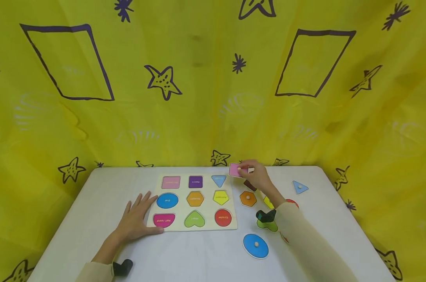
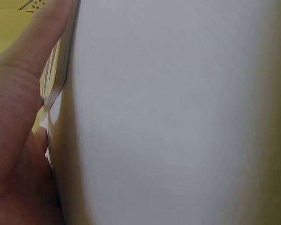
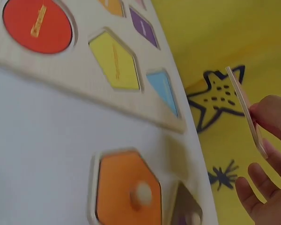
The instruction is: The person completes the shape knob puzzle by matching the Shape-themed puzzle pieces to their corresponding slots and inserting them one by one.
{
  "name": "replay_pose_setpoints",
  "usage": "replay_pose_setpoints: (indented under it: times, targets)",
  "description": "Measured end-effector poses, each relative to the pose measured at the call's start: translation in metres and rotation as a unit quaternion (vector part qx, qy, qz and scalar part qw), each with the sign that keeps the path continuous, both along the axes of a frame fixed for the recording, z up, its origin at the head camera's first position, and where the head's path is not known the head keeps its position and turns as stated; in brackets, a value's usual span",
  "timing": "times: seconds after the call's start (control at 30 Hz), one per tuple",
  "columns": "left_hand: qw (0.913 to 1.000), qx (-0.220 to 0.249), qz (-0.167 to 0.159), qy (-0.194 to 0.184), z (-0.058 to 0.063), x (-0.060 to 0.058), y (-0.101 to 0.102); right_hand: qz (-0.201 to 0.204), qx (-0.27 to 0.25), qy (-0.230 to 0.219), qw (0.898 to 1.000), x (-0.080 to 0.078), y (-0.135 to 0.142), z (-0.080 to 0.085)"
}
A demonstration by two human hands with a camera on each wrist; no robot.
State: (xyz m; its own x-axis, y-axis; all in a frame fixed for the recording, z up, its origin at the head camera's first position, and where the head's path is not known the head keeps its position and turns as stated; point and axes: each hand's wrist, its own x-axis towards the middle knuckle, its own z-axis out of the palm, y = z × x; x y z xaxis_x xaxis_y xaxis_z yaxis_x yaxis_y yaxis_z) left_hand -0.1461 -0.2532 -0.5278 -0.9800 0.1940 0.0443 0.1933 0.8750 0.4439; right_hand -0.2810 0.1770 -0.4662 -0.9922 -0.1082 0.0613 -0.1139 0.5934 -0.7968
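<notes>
A pink rectangular puzzle piece (image 1: 234, 169) with a small knob is pinched between the thumb and fingers of my right hand (image 1: 258, 177). It is raised just beyond the far right corner of a wooden shape puzzle board (image 1: 180, 211). Seen edge-on in the right wrist view, the piece (image 3: 243, 105) stands tilted, off the table. My left hand (image 1: 134, 221) rests at the board's left side, fingers spread, with the thumb along its near edge. In the left wrist view that hand (image 2: 11, 126) touches the board's edge. Coloured, labelled recesses cover the board.
Loose knobbed pieces lie right of the board: an orange hexagon (image 1: 247, 199), a dark piece (image 1: 250, 185), a light blue triangle (image 1: 299, 187), a blue oval (image 1: 255, 246) and a green piece (image 1: 267, 225). My right forearm partly hides several. A yellow patterned curtain (image 1: 198, 117) stands behind the white table (image 1: 198, 254).
</notes>
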Motion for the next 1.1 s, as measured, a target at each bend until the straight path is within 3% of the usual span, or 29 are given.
replay_pose_setpoints:
  times: [0.2, 0.4, 0.77, 1.1]
  targets:
    - [0.9997, -0.009, 0.018, -0.011, 0.0, 0.006, -0.005, 0.034, -0.02, 0.004, 0.999, -0.003, -0.047, -0.003]
    - [0.9998, -0.006, 0.011, -0.014, 0.001, 0.008, -0.003, 0.059, -0.045, 0.0, 0.997, -0.001, -0.079, -0.006]
    - [0.9998, 0.008, 0.004, -0.02, -0.002, 0.004, 0.002, 0.121, -0.047, 0.033, 0.991, -0.007, -0.129, -0.019]
    - [0.9997, 0.008, -0.003, -0.023, -0.002, -0.001, 0.004, 0.129, -0.033, 0.039, 0.99, -0.012, -0.172, -0.03]
